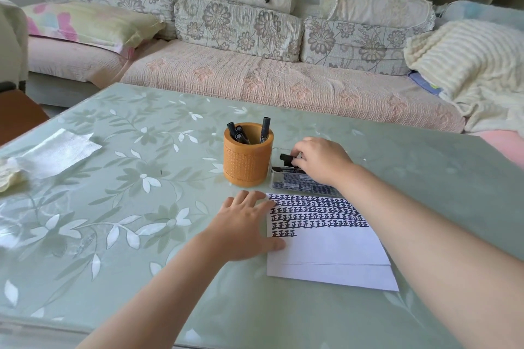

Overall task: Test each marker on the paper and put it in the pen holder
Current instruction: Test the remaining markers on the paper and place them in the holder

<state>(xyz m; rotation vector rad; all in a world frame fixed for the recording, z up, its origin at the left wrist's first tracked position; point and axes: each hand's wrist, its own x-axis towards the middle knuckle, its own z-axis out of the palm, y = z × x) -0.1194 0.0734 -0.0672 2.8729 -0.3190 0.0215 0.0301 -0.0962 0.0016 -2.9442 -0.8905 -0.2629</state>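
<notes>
The right hand (320,163) reaches forward, its arm stretched over the paper (326,252), fingers curled round a black marker (285,158) whose end pokes out to the hand's left. Right beneath that hand sits a clear box (295,183). The left hand (244,225) lies flat with its fingers spread, pressing the paper's near edge onto the desk (113,178). Just left of the right hand stands the orange pen holder (246,161), with several black markers (265,129) upright inside. Rows of dark marks fill the paper's far half.

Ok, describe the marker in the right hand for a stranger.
On the green floral table, find the orange pen holder. Right of it, above a clear box, the right hand pinches a black marker. Unlike markers standing in the holder, it lies sideways.
</notes>
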